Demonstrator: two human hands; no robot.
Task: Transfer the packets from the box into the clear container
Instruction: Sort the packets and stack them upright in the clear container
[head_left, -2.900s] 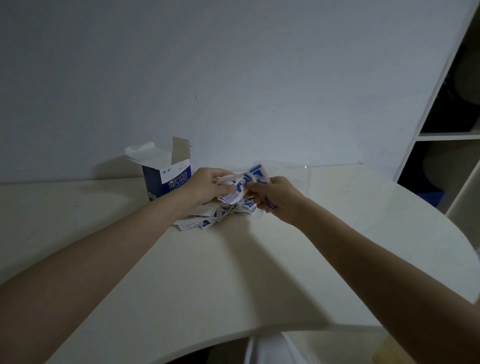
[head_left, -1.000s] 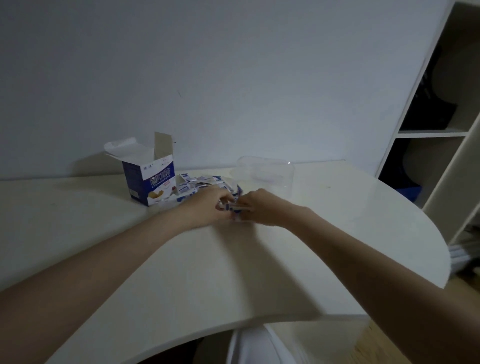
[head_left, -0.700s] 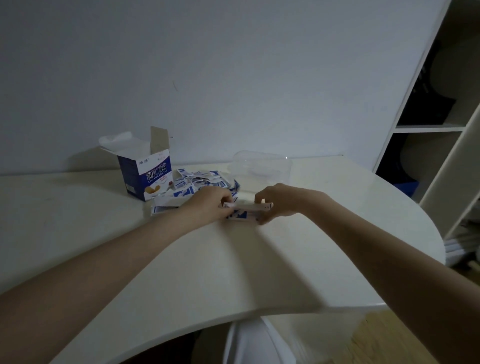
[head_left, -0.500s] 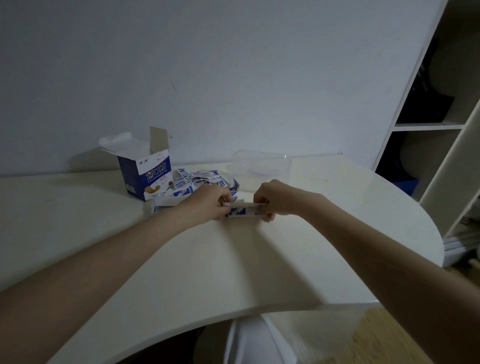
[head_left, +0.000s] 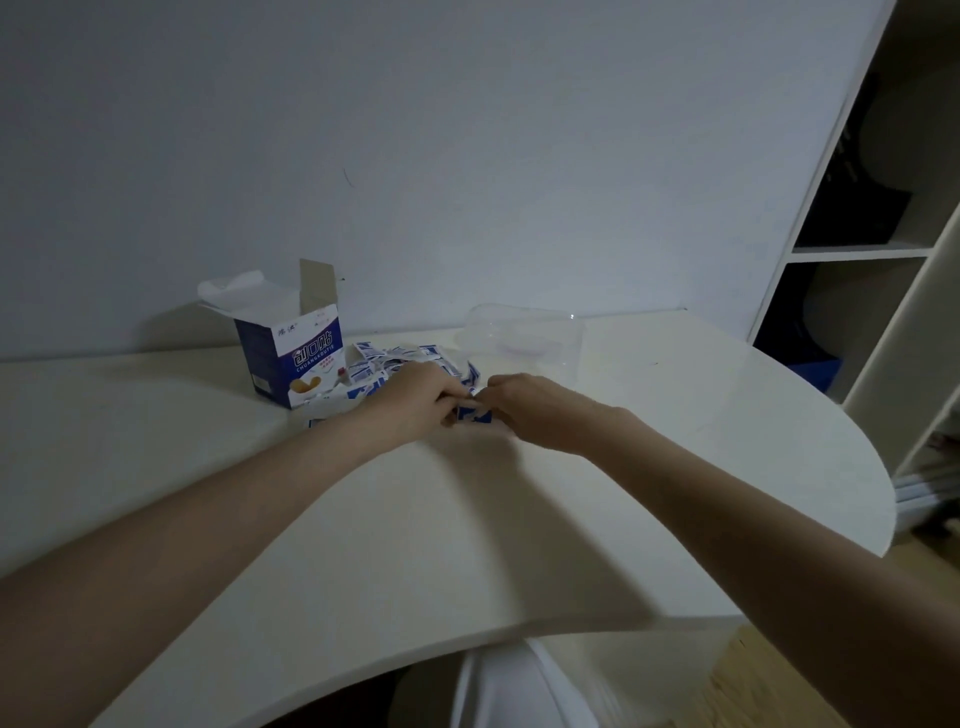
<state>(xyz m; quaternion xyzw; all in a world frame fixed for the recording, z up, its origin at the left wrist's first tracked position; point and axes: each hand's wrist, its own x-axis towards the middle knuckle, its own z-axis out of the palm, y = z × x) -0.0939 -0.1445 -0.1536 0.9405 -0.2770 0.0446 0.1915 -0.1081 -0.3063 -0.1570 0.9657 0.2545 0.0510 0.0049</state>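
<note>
A blue and white box (head_left: 296, 358) stands open at the back left of the table. Several blue and white packets (head_left: 395, 361) lie in a heap to its right. My left hand (head_left: 415, 402) and my right hand (head_left: 524, 408) meet just in front of the heap and together pinch a small stack of packets (head_left: 474, 414) that rests on the table. The clear container (head_left: 524, 340) stands behind my right hand, near the wall, with no packets visible in it.
The white table (head_left: 467, 519) has a curved front and right edge. A white shelf unit (head_left: 862, 249) with dark things inside stands at the right. A plain wall closes the back.
Earlier both hands held packets raised over the heap. They have since come down to the table, squared a small stack between them, and now press closer together on it.
</note>
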